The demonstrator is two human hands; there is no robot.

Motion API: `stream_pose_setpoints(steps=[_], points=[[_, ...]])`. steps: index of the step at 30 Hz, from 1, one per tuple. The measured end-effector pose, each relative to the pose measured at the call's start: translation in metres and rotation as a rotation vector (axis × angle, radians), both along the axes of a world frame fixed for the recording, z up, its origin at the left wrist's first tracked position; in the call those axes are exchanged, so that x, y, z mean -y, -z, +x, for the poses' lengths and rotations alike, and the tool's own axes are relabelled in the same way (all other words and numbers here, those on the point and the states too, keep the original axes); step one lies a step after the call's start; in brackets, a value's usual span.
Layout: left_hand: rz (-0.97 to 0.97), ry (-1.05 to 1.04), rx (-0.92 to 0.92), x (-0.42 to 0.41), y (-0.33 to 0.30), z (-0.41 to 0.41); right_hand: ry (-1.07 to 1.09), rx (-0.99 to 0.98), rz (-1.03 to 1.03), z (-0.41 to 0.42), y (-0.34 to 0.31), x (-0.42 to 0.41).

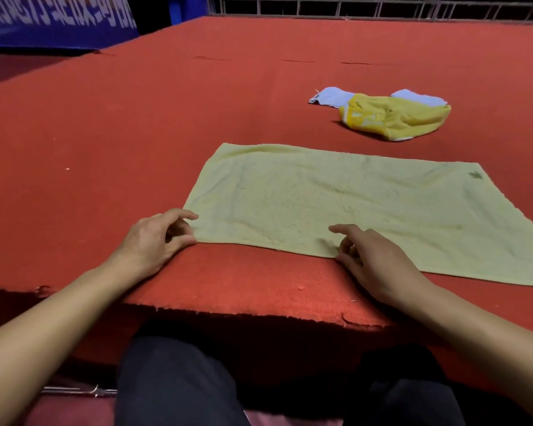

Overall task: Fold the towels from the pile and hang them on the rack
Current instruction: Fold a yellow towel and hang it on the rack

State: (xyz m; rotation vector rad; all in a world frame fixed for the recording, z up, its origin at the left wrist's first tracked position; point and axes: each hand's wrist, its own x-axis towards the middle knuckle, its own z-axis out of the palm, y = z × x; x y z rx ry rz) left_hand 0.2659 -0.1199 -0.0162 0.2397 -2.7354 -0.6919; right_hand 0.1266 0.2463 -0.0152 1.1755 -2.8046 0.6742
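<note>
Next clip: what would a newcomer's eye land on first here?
The pale yellow towel spread flat on the red table, with the left hand pinching its near-left corner and the right hand at its near edge. Beyond it, to the right, lies a crumpled pile of towels.

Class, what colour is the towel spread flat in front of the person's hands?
Pale yellow-green, plain, with one small dark mark near its far right corner: the flat towel, head view.
</note>
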Motion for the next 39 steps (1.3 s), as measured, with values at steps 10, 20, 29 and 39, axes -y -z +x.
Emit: stream_pose_setpoints(steps=[10, 20, 29, 39], points=[[0.036, 0.066, 0.095, 0.019, -0.018, 0.035, -0.132, 0.077, 0.047, 0.02, -0.003, 0.0], [0.171, -0.157, -0.04, 0.036, -0.02, -0.077, -0.062, 0.181, -0.059, -0.068, -0.023, 0.078], [0.12, -0.132, 0.022, 0.071, -0.008, -0.233, 0.195, -0.129, -0.016, -0.211, -0.012, 0.131], [-0.035, -0.025, 0.142, 0.094, -0.007, -0.271, 0.233, -0.159, 0.14, -0.263, 0.002, 0.125]])
